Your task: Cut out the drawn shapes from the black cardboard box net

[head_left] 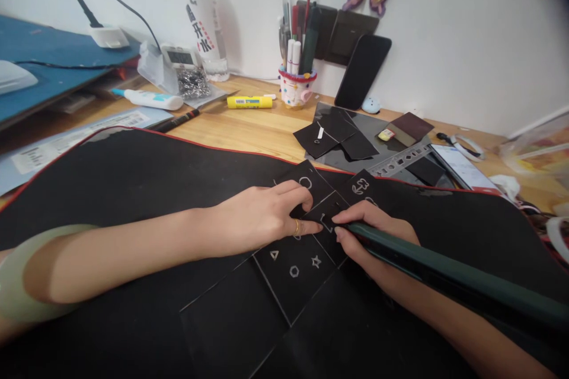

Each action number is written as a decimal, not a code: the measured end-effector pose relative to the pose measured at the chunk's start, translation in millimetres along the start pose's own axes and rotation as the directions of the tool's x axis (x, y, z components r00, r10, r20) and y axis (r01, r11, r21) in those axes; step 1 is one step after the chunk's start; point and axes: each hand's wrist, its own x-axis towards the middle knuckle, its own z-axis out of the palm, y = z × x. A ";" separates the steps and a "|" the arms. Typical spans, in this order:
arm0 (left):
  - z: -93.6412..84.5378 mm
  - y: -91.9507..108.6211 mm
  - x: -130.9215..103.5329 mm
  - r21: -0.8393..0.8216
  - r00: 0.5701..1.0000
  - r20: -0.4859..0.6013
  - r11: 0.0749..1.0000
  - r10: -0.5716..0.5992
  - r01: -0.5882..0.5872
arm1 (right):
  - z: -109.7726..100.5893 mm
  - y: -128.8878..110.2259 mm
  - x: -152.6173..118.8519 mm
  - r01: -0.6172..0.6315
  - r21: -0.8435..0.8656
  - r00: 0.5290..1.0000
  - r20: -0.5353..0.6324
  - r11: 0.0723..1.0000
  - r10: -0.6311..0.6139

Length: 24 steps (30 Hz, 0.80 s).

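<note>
My left hand (262,213) lies on a black folded card or box blank (288,299), thumb stretched out and index finger bent, holding nothing. Small silvery outlines mark the card, among them a triangle (274,255), a hexagon (294,271), a star (316,262) and a flower (360,186). My right hand (382,228) is closed round a dark green pen-shaped tool (435,269). Its tip is at the card beside my left thumb, near a partly drawn or cut outline (326,223); the fingers hide the exact tip. A black mat (169,174) lies underneath.
Behind the mat stand a pen cup (296,90), a black phone (363,71) and a water bottle (208,29). A yellow glue stick (249,102), black card pieces (320,136) and a clear stencil ruler (398,161) lie on the wooden desk (208,130).
</note>
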 end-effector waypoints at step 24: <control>2.2 -2.5 -1.1 0.012 0.999 -0.031 1.000 0.028 -0.028 | -0.3 11.5 -7.8 0.166 -0.086 0.986 0.026 0.982 -0.164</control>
